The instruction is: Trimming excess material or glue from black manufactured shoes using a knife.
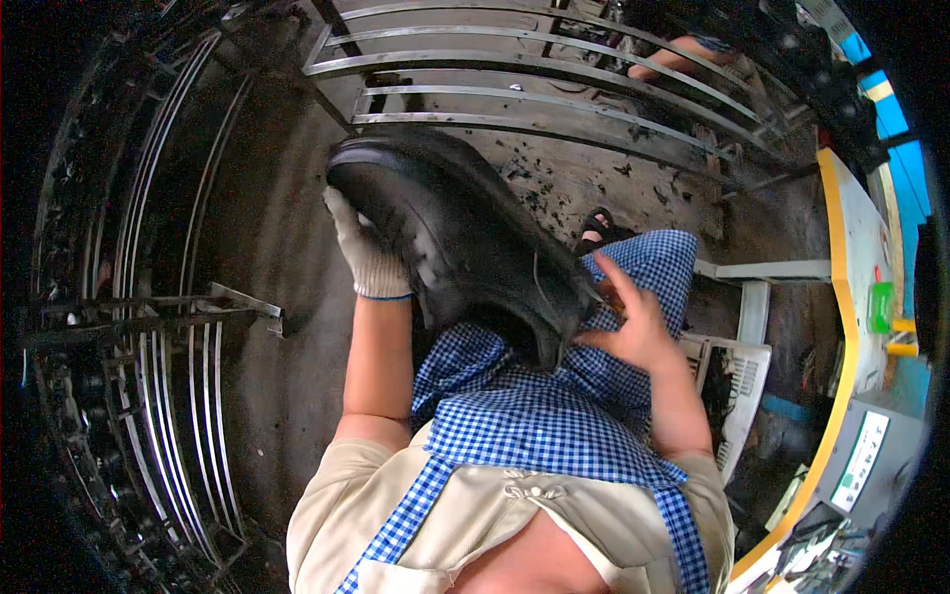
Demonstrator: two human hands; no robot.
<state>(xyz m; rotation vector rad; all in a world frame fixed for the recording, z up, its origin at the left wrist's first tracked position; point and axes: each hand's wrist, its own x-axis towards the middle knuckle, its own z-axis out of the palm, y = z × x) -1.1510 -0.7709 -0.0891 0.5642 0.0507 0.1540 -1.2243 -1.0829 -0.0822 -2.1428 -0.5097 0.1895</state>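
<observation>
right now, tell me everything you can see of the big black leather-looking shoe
The black leather-looking shoe has a smooth, rounded toe with a dull sheen, creased bumps along one side and a thin pale line near the heel. It is held slantwise, toe toward the upper left, its dark opening toward the wearer's body. The white-gloved left hand supports the toe end; the bare right hand is at the heel end, its exact contact unclear.
</observation>
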